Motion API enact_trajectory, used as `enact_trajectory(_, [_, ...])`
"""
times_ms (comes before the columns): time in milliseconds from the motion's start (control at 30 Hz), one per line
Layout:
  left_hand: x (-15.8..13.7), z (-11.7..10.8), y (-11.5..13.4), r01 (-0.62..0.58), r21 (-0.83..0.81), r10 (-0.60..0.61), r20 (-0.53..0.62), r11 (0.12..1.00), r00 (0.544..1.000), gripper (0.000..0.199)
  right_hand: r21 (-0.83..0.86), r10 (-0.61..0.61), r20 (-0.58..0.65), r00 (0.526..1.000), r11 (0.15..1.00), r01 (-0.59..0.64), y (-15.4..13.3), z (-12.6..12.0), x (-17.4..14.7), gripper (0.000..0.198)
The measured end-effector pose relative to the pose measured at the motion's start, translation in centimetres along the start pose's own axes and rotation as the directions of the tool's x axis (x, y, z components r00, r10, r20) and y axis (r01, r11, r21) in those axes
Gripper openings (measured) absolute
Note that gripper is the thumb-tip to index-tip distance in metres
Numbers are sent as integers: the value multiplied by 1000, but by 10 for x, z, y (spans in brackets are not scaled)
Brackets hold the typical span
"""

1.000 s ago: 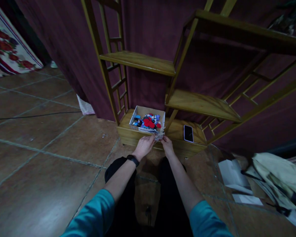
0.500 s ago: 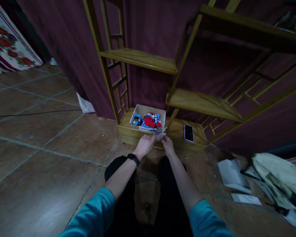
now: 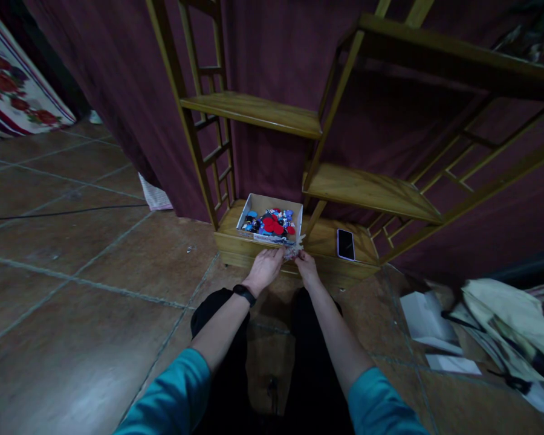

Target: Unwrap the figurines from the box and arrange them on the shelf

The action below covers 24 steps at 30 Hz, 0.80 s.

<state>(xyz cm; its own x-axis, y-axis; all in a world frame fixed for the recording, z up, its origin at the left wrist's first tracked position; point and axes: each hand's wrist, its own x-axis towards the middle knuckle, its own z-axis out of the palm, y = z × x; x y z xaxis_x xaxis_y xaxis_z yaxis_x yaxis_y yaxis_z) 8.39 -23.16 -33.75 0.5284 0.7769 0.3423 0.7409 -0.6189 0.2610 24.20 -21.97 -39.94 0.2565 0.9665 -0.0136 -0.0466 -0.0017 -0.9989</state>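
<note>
Between my two hands is a small, pale, crinkled thing (image 3: 292, 249), whitish and see-through in parts, perhaps plastic; its kind is too small to tell. My left hand (image 3: 267, 266) has its fingers closed on the left end of it. The fingertips of my right hand (image 3: 306, 266) pinch it from the right. Just beyond my hands stands an open shallow cardboard box (image 3: 278, 202) on the low wooden shelf. Inside it lie several small red, blue, black and white pieces (image 3: 272, 225), too small to name.
A phone (image 3: 346, 244) lies on the low shelf (image 3: 321, 238) to the right. Wooden shelf boards (image 3: 254, 112) rise above the box, before a dark red curtain (image 3: 272, 54). On the floor at right are a white box (image 3: 428, 320) and a cream bag (image 3: 503, 314). A cable (image 3: 63, 213) crosses the tiles.
Both hands stay almost in place, still holding the pale thing, which shows slightly more between them. The view has shifted a little.
</note>
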Motion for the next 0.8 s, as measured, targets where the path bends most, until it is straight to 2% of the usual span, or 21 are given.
enact_trajectory(167, [2,3,-2,156,-123,-157,-1,980,988,31,-34,1,46,999,999,1,-3,2,-1,25])
enact_trajectory(467, [3,5,-3,191,-162,-189,27,968,982,33,-59,-18,60,998,998,21,-3,2,-1,21])
enact_trajectory(800, [6,13,-7,320,-256,-317,53,912,947,35,-114,-40,39,998,993,44,-6,4,-4,21])
